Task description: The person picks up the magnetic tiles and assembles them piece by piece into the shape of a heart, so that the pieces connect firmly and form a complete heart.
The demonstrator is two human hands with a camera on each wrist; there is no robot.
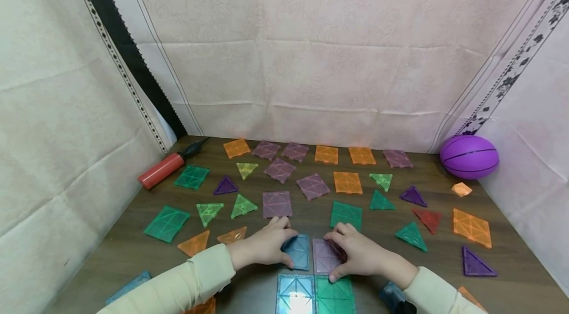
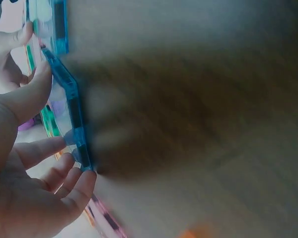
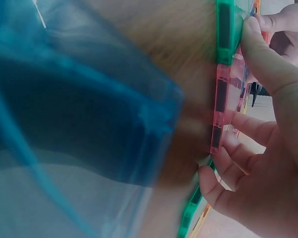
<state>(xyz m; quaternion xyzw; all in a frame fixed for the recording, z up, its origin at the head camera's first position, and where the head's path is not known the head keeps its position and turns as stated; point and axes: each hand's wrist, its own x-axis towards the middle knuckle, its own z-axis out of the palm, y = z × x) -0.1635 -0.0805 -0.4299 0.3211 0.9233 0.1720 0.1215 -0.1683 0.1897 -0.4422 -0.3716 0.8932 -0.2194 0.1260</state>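
Note:
My left hand (image 1: 265, 245) grips a clear blue square magnetic tile (image 1: 301, 253), thumb at its near edge and fingers at its far edge. In the left wrist view the blue tile's (image 2: 75, 111) side leans at an angle. A pinkish-purple square magnetic tile (image 1: 323, 255) sits beside it, held by my right hand (image 1: 362, 254). The right wrist view shows this tile (image 3: 220, 106) between thumb and fingers. Directly in front of these lie another blue square tile (image 1: 286, 284), with a bright reflection, and a green square tile (image 1: 335, 294), side by side.
Many square and triangular tiles lie spread over the dark wooden table (image 1: 249, 284), including a purple square (image 1: 277, 204) and a green square (image 1: 346, 215) just beyond my hands. A red hand pump (image 1: 162, 171) lies back left; a purple ball (image 1: 468, 157) sits back right. Cloth (image 1: 284, 82) hangs behind.

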